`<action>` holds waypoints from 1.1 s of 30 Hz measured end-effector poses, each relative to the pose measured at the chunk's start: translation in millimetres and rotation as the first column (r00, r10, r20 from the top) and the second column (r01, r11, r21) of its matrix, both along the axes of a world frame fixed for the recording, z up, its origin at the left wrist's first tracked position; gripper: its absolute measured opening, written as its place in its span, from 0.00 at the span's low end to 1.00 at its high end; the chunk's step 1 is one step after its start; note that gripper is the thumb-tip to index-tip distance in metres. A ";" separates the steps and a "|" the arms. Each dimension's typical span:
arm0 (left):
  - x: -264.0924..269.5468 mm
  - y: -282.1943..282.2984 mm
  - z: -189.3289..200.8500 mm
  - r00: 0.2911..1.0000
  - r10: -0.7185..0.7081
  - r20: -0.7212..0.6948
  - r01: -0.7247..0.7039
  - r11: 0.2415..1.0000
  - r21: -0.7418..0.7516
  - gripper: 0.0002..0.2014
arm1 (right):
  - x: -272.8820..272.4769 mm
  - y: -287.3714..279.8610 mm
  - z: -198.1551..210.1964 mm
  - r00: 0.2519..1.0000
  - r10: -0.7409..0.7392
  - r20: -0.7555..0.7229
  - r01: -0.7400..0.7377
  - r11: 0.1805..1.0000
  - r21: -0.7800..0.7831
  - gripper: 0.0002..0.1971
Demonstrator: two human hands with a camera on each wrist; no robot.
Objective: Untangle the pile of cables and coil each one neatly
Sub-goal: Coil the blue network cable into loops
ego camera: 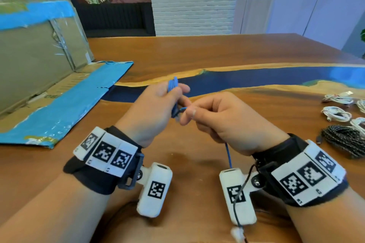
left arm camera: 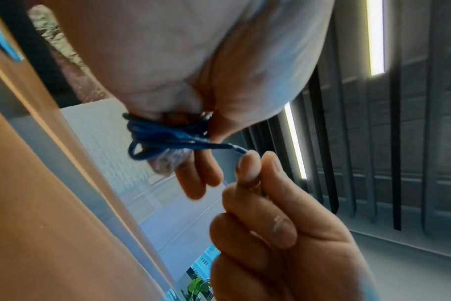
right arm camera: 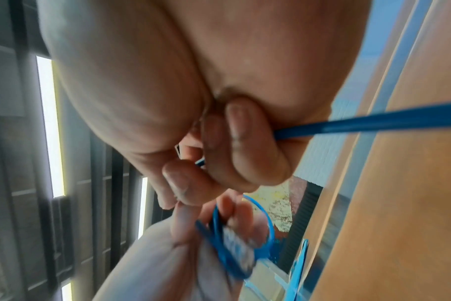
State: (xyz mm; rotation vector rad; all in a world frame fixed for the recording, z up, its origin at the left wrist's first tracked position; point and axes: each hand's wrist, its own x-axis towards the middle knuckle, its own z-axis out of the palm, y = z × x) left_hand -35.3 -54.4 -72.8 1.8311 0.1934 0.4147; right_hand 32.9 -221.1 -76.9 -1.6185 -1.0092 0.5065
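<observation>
A thin blue cable [ego camera: 173, 84] is gathered into a small bundle of loops [left arm camera: 162, 135] that my left hand [ego camera: 158, 102] grips above the table. A short stretch of it runs across to my right hand [ego camera: 199, 112], whose thumb and forefinger pinch the strand [left arm camera: 238, 150]. The rest passes through the right fist [right arm camera: 234, 142] and comes out as a taut blue line [right arm camera: 368, 123], hanging down below the right palm [ego camera: 228, 156]. The two hands almost touch. A clear plug end [left arm camera: 171, 160] shows under the bundle.
The wooden table [ego camera: 197, 53] has a dark blue resin strip [ego camera: 246, 81] across it. Several coiled white cables [ego camera: 335, 113] and a black braided coil [ego camera: 344, 140] lie at the right edge. A flattened cardboard box with blue tape [ego camera: 55, 92] covers the left.
</observation>
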 end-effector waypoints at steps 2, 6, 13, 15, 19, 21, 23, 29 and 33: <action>-3.0 -3.4 1.0 0.990 -0.089 -0.111 0.102 0.988 0.114 0.15 | 6.1 -6.6 3.6 0.999 -0.034 0.023 0.032 0.997 0.066 0.14; -10.1 -5.4 2.3 0.915 -0.345 -0.209 0.333 0.938 -0.092 0.27 | 16.8 -13.9 7.3 0.995 -0.076 0.063 0.067 0.989 0.135 0.06; -15.2 -11.5 7.8 0.852 -0.522 -0.040 0.462 0.786 -0.412 0.26 | 25.1 -14.5 5.6 0.991 -0.109 0.074 0.093 0.977 0.192 0.09; -15.2 -15.0 9.5 0.862 -0.507 0.010 0.449 0.754 -0.479 0.26 | 25.1 -11.9 3.7 0.981 -0.157 0.116 0.131 0.969 0.211 0.08; -14.3 -19.4 9.4 0.882 -0.469 0.044 0.414 0.728 -0.547 0.26 | 22.1 -6.8 1.6 0.960 -0.240 0.145 0.205 0.954 0.219 0.05; -13.0 -20.0 8.2 0.896 -0.441 0.051 0.392 0.732 -0.557 0.26 | 17.9 -4.4 0.3 0.969 -0.224 0.104 0.198 0.955 0.219 0.05; -11.7 -19.8 7.7 0.908 -0.413 0.067 0.378 0.741 -0.556 0.24 | 12.7 -1.4 -1.4 0.976 -0.213 0.044 0.198 0.952 0.234 0.06; -8.4 -16.6 4.9 0.962 -0.259 0.083 0.263 0.806 -0.530 0.29 | 10.4 3.2 -5.2 0.984 -0.018 -0.180 0.065 0.964 0.258 0.15; -7.9 -18.2 5.6 0.972 -0.208 0.113 0.236 0.807 -0.541 0.28 | 4.7 8.8 -6.1 0.976 0.087 -0.199 -0.025 0.954 0.298 0.15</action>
